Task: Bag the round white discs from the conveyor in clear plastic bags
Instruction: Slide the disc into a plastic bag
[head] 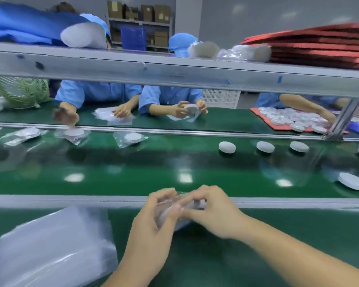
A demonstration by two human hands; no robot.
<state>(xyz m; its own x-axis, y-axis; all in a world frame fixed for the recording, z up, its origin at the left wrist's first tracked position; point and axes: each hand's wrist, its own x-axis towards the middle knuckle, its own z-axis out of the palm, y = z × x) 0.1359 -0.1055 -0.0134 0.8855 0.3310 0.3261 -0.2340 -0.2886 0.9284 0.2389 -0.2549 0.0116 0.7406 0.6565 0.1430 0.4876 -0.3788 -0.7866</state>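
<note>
Together, left hand (151, 220) and right hand (214, 212) pinch a clear bag (182, 196) (blurred) wrapping a white disc (167, 217) between them, lower centre.

Disc (167, 217) blurry, mostly hidden

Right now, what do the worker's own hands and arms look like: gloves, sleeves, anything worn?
The left hand and right hand are bare: no gloves, rings or watch. The left forearm and right forearm are bare too, with no sleeve in view down to the frame edge. Blur hides finer detail.
</note>
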